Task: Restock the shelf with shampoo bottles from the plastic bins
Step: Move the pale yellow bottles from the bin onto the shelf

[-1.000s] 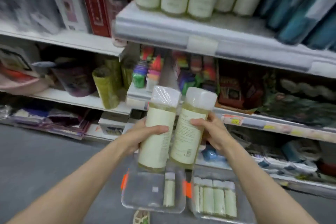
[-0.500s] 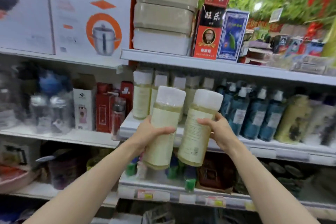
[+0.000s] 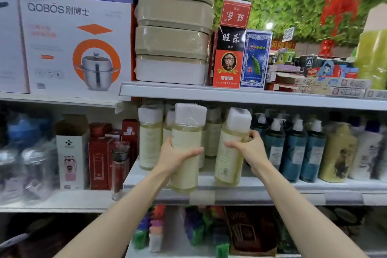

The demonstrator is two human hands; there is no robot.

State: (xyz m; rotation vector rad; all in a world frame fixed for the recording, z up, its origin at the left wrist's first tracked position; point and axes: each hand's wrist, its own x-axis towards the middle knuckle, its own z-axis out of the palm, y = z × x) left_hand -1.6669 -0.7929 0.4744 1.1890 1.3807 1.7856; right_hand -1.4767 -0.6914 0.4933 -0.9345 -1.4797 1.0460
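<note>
white metal shelf (image 3: pixel 335 189), middle tier, with an upper shelf (image 3: pixel 251 97) close overhead, so headroom above the bottle caps is tight. on the next bay to the left, a large glossy cardboard pot box (image 3: pixel 77 44). beside it on the upper shelf, a stack of tan rectangular containers (image 3: pixel 173 27) in crinkled clear wrap.

right part of the middle tier: a row of dark teal pump bottles (image 3: pixel 293 148), smooth plastic with white pumps, just beside the right hand and boxing in that side. at the back left stand pale bottles (image 3: pixel 149 140), tall cylinders with white caps under film; these fill the rear of the gap.

left shampoo bottle (image 3: pixel 186 132): translucent yellowish cylinder with a cream label and a shrink-wrapped white cap, upright in front of the shelf, its base hanging below the front lip. left hand (image 3: pixel 176 157) grips its middle, fingers (image 3: pixel 194 151) curled round the label.

right shampoo bottle (image 3: pixel 230 163): same make, tilted slightly, base at the front edge of the board; cannot tell if it rests there. right hand (image 3: pixel 251 148) holds its upper body, thumb in front, the other digits wrapped behind.
</note>
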